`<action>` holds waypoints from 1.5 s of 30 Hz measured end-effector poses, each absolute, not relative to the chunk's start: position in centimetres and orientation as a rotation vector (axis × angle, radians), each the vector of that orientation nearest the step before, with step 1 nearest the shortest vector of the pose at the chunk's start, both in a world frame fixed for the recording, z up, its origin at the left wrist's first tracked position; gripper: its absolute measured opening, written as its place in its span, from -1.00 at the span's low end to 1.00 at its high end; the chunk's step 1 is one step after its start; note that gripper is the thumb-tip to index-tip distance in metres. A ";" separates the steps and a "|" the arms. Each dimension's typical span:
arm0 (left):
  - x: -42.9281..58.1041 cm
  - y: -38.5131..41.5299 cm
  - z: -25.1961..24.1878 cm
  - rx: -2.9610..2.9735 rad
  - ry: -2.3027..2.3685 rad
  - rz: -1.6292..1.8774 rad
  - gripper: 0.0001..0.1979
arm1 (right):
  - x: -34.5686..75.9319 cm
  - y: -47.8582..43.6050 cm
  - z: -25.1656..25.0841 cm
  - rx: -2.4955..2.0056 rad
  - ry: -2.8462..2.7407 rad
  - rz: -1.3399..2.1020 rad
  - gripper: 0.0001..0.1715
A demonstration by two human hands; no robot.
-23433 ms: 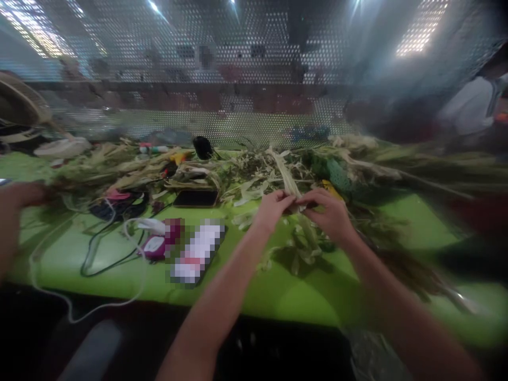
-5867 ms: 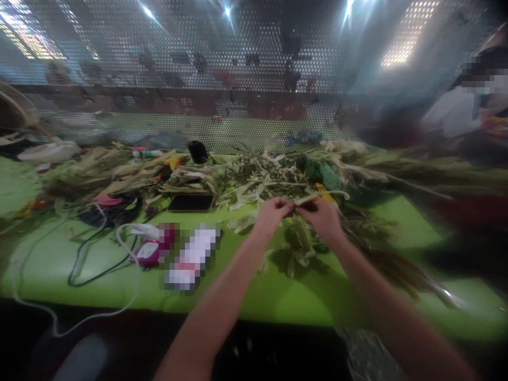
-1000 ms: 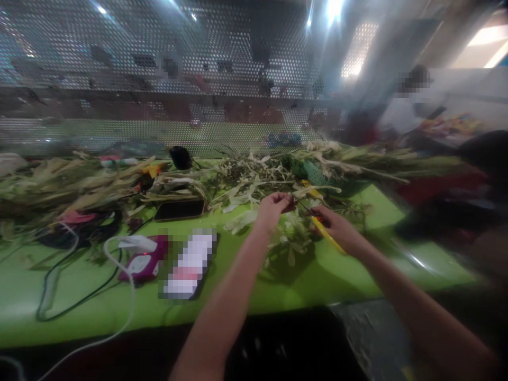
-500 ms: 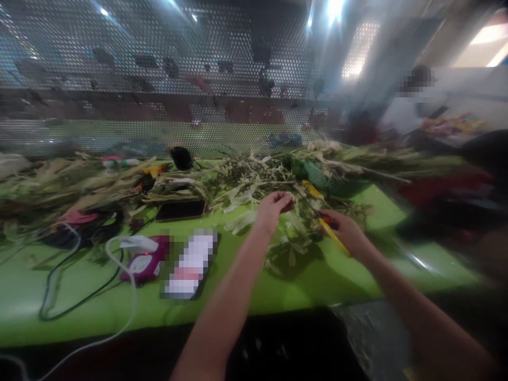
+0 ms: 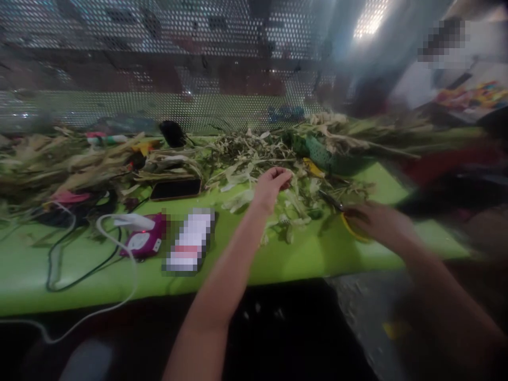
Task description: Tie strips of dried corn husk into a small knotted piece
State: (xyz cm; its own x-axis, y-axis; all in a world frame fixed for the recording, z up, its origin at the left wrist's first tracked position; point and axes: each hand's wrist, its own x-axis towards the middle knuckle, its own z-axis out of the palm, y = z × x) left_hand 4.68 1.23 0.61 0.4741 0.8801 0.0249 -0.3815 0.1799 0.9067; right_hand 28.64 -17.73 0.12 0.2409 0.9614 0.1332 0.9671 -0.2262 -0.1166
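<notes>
My left hand (image 5: pixel 271 186) hovers over a heap of pale green leaf strips (image 5: pixel 254 159) on the lime green table (image 5: pixel 301 254), fingers curled together as in a pinch; whatever they hold is too small to name. My right hand (image 5: pixel 380 224) lies low at the table's right front, blurred by motion, closed on yellow-handled scissors (image 5: pixel 344 212) whose dark blades point left toward the leaves.
A dark phone (image 5: pixel 176 189), a purple device (image 5: pixel 143 242) with white and black cables (image 5: pixel 59 259), and a green mesh basket (image 5: pixel 325 153) sit on the table. Dried leaves cover the back. A perforated screen stands behind. Another person is at the far right.
My right hand has swung down and to the right with the scissors, away from my left hand. The left hand has stayed over the leaves. The view has tilted down.
</notes>
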 end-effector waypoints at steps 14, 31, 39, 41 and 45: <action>5.3 -0.1 0.8 1.048 0.523 0.969 -0.81 | 17.9 -7.4 3.3 -1.502 -1.573 0.006 -0.73; 5.0 -0.2 1.2 0.999 0.602 0.944 -0.86 | 18.4 -6.2 2.5 -1.514 -1.740 -0.367 -0.79; 2.2 0.5 3.1 1.854 0.783 0.708 -0.80 | 21.0 -6.0 2.4 -1.470 -1.531 0.033 -0.89; 1.1 0.2 3.6 2.100 0.798 0.471 -0.84 | 21.2 -5.8 2.4 -1.465 -1.558 0.309 -0.89; -0.6 -1.6 3.3 2.418 0.897 0.102 -0.80 | 20.5 -6.0 2.4 -1.435 -1.685 0.916 -0.95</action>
State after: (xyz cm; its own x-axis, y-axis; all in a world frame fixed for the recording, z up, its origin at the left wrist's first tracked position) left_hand -0.58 -1.62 3.33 0.7741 0.6222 -0.1168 0.5804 -0.6237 0.5236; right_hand 20.51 -5.98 2.37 -0.1120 0.9905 0.0799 0.4712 0.1237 -0.8733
